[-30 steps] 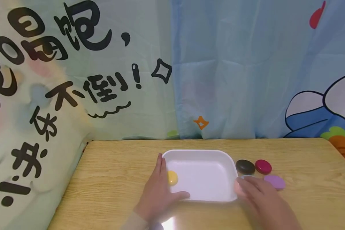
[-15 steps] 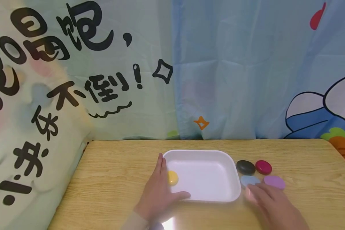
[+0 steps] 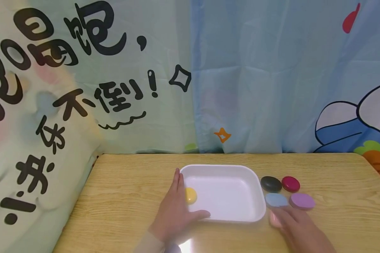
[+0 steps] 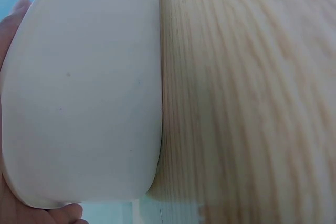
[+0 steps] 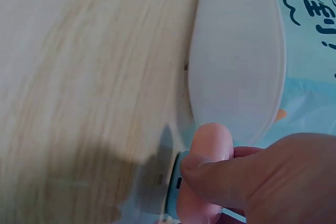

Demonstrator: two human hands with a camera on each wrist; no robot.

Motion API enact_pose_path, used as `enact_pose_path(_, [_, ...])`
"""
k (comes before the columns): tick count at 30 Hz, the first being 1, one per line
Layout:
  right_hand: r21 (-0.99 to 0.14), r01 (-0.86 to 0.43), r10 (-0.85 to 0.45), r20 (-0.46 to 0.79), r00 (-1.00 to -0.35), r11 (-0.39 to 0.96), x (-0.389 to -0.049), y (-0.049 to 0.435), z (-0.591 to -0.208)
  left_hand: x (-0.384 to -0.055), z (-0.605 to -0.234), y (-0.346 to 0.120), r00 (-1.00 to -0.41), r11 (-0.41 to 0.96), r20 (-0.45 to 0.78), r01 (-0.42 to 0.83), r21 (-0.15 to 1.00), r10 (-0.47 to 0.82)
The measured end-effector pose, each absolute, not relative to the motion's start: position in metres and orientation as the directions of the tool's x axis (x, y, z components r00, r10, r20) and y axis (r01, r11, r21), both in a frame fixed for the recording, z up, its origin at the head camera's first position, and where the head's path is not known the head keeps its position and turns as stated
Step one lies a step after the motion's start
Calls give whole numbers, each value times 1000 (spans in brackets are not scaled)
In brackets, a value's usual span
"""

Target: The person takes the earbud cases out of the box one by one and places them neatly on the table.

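Observation:
My left hand (image 3: 174,207) holds the front left corner of a white tray (image 3: 228,167), with fingers along its left wall and thumb over the front rim. In the left wrist view the tray's pale outer wall (image 4: 84,87) fills the left side. A yellow rounded piece (image 3: 191,195) lies inside the tray by that hand. Just right of the tray, my right hand (image 3: 304,228) pinches a smooth pink rounded piece (image 5: 211,142) between thumb and fingers. Right behind it in the head view lies a light blue oval piece (image 3: 276,199), partly overlapped by the fingers.
Beside the tray's right wall lie a black oval piece (image 3: 271,184), a dark red one (image 3: 290,183) and a purple one (image 3: 302,201). All rest on the wooden table (image 3: 130,182). Printed cloth (image 3: 240,88) hangs behind its back edge.
Holding the pink piece, my right hand has moved right, from the tray's front right corner to in front of the light blue piece, uncovering that piece. The left hand stays on the tray.

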State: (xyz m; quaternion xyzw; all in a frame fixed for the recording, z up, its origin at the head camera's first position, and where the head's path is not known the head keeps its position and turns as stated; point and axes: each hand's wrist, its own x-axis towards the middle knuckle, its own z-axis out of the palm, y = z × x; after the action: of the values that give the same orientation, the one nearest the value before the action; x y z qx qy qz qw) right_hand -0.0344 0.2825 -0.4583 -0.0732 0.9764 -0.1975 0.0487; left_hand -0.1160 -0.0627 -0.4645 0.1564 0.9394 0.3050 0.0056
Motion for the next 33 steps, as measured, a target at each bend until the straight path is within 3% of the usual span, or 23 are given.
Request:
enact_pose_path(11, [-410, -157, -185, -30, -982, 899, -34, 283, -463, -116, -464, -63, -950, 768, 77, 291, 570, 303])
enact_pose_path(25, [-425, -17, -112, -198, -974, 905, -31, 279, -464, -117, -468, -64, -948, 772, 82, 300, 561, 309])
enact_pose_path(33, [-429, -109, -134, -29, -991, 897, -21, 278, -463, -117, -468, -63, -951, 774, 74, 289, 563, 301])
